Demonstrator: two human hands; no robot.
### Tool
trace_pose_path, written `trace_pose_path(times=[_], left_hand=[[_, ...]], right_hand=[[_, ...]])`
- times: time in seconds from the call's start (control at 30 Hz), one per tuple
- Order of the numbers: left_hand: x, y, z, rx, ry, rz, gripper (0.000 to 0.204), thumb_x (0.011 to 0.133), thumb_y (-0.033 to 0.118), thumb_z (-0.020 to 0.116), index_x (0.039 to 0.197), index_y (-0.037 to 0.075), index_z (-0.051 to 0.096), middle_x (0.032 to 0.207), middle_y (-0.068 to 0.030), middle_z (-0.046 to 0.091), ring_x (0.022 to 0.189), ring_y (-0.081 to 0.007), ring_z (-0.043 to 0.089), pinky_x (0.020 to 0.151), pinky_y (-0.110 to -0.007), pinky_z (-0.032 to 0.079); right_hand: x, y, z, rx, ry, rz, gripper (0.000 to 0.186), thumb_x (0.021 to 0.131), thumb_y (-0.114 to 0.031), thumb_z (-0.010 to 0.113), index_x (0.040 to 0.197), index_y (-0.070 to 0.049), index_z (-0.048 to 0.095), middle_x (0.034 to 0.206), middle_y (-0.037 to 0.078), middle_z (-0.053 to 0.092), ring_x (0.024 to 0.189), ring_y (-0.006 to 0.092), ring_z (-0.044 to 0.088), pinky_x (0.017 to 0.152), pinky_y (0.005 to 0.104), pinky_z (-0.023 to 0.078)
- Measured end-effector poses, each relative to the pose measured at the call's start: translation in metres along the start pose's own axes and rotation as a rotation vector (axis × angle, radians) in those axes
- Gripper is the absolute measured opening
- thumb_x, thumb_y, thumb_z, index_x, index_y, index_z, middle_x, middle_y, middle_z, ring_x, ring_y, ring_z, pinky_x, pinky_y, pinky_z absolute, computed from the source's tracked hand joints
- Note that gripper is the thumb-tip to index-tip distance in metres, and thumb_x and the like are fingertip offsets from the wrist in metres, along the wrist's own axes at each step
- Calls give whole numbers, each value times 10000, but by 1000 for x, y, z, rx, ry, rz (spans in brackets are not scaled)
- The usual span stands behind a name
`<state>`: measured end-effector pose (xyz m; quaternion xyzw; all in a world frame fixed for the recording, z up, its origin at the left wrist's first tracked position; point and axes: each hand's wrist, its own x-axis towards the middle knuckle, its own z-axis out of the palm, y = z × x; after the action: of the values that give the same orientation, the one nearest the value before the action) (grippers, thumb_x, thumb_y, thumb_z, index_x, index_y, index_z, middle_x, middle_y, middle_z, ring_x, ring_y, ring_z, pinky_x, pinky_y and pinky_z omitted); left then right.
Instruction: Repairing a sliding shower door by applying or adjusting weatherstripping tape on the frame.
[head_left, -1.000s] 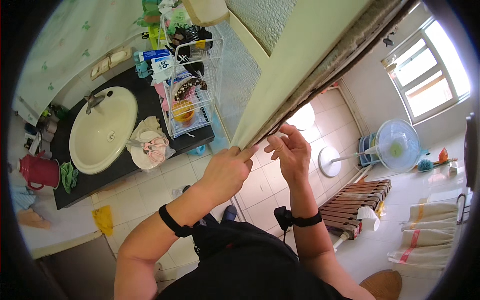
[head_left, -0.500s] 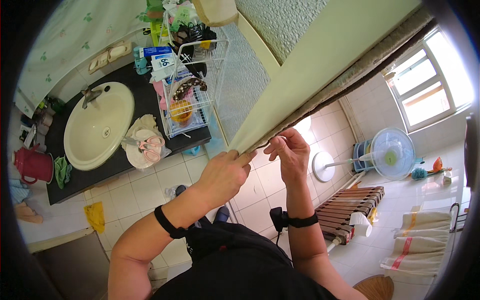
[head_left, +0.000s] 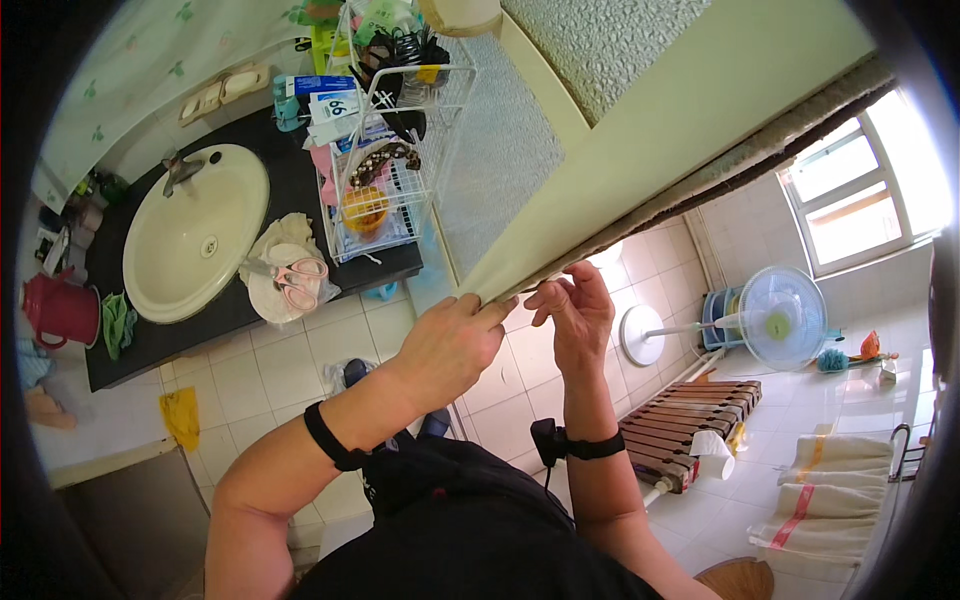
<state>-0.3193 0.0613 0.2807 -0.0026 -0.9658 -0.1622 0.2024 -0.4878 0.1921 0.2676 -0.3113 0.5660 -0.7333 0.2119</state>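
A pale cream door [head_left: 640, 170] with frosted glass slants across the upper view. A fuzzy grey-brown sealing strip [head_left: 720, 165] runs along its edge. My left hand [head_left: 452, 345] is closed on the low end of the door edge, fingertips on the pale face and thumb side by the strip. Just right of it, my right hand [head_left: 573, 318] is raised with its fingers curled in a pinch, touching or nearly touching the strip's underside. Whatever lies between those fingertips is too small to make out. Black bands circle both wrists.
On the left, a dark counter [head_left: 235, 305] holds a cream sink [head_left: 150, 265], pink-handled scissors [head_left: 300, 285] on a cloth and a loaded white wire rack [head_left: 445, 130]. To the right stand a fan [head_left: 783, 318], a slatted wooden rack [head_left: 690, 425] and a hanging towel [head_left: 800, 515].
The view has shifted slightly, so the door and its strip appear a little further right and lower. Both hands keep nearly the same place at the door edge, with small finger movements.
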Motion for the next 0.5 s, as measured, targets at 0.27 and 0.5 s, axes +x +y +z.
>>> trace_pose_path(times=[0.27,0.5], left_hand=[[1,0,-2,12,-16,3,128,808,72,694,904,8,748,1282,-96,721,976,-272,666,837,-409,580],[0,-1,3,8,48,9,100,816,93,695,866,19,739,1291,-86,723,953,-272,668,830,-420,585]], right_hand=[[3,14,1,91,21,-32,296,1022,-32,752,1298,-14,646,979,97,775,786,170,764,569,268,575],[3,13,2,121,21,-41,286,1014,-33,762,1277,-14,650,962,97,774,785,170,764,572,269,583]])
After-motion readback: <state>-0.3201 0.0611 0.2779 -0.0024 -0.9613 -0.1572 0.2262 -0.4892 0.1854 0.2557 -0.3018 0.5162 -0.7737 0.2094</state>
